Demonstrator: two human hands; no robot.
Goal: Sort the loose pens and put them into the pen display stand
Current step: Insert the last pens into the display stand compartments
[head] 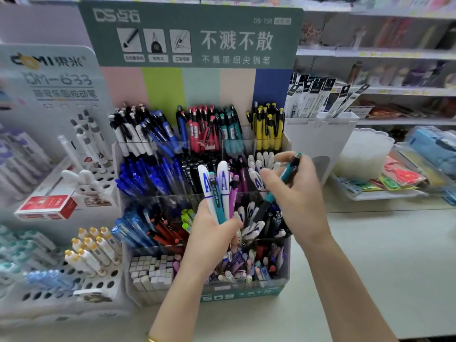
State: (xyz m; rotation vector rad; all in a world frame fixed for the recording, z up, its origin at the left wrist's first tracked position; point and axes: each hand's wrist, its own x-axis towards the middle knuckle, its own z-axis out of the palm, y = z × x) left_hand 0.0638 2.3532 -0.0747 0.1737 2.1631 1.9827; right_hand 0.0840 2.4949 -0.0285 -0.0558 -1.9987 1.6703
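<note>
A tiered pen display stand (283, 267) with clear compartments sits in the middle, under a green header card. My left hand (209, 243) grips a bunch of pens (223, 188) upright in front of the stand: two white ones with blue letters, a teal one and a purple one. My right hand (293, 193) pinches a single teal pen (287, 175) at a slant, its dark tip pointing down toward the lower right compartments. Teal pens (230, 134) stand in the stand's top row between red and yellow ones.
A white peg display (98, 282) with yellow-capped pens stands at the left, behind it a rabbit figure (85, 185) and a red box (47, 206). A white bin (318, 139) with packaged refills is at the right, beside trays of packets (394, 178). Pale countertop (385, 267) lies at the right.
</note>
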